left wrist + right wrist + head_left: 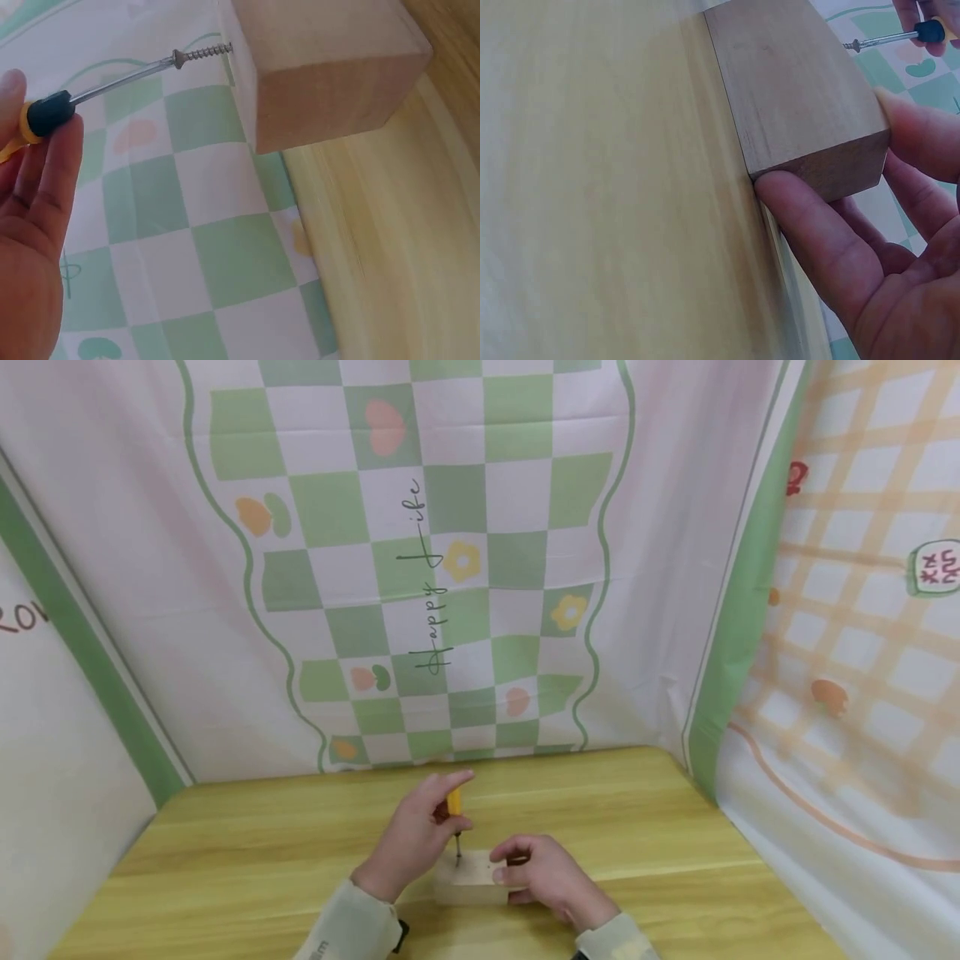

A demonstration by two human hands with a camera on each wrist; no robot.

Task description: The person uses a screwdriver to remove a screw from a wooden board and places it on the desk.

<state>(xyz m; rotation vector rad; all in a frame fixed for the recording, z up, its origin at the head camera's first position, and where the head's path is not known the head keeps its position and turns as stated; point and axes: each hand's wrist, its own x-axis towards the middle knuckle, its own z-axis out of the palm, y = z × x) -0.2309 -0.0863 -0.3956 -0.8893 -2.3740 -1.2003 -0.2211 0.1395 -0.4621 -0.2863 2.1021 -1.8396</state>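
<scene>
A pale wooden block [471,894] lies on the table before me. Upright over its top, a screwdriver [454,802] with a yellow handle and black collar is held by the fingers and thumb of my left hand [408,839]. In the left wrist view, the screwdriver's tip meets the head of a screw [206,52], whose point is at the block's face; much of its thread shows. My right hand [551,878] grips the block's right end. In the right wrist view, the thumb and fingers of that hand [885,277] press the block's end and edges.
The yellow wood-grain table [285,835] spreads around the block. Behind it hangs a green-and-white checked cloth [450,610]. Another cloth with orange checks [847,635] hangs at the right.
</scene>
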